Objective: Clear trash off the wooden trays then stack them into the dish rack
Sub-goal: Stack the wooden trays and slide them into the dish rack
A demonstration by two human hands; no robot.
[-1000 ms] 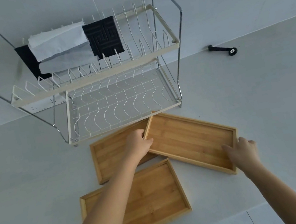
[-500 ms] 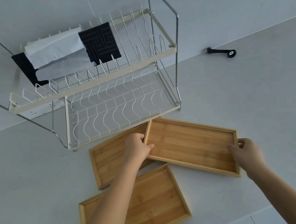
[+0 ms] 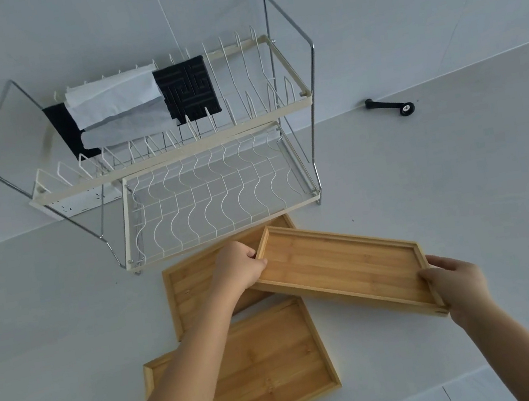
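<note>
Now the held tray (image 3: 342, 266) is up off the counter (image 3: 464, 203), when half a second ago it lay lower, on the tray under it. Both hands have come up with it.

The counter is pale grey and runs far back to a grey wall. On it, far and to the left, stands the dish rack (image 3: 179, 151), made of white wire with a shiny metal frame. It has two shelves. The top shelf holds a black mat (image 3: 190, 90) and some white paper (image 3: 115, 99) lying over the mat. The bottom shelf (image 3: 218, 200) has nothing on it.

Three wooden trays sit near the rack. The near tray (image 3: 268, 366) lies flat on the counter, close to the person. The middle tray (image 3: 196, 280) lies flat just in front of the rack. The held tray is above the middle tray, tipped a little, with its right end lower and nearer.

The left arm reaches far out and the left hand (image 3: 237, 267) grips the tray's left short end, fingers curled over the rim and thumb on the near side. The right hand (image 3: 456, 284) grips the right short end, fingers wrapped around the edge.

A small black handle thing (image 3: 390, 106) lies far right by the wall.
</note>
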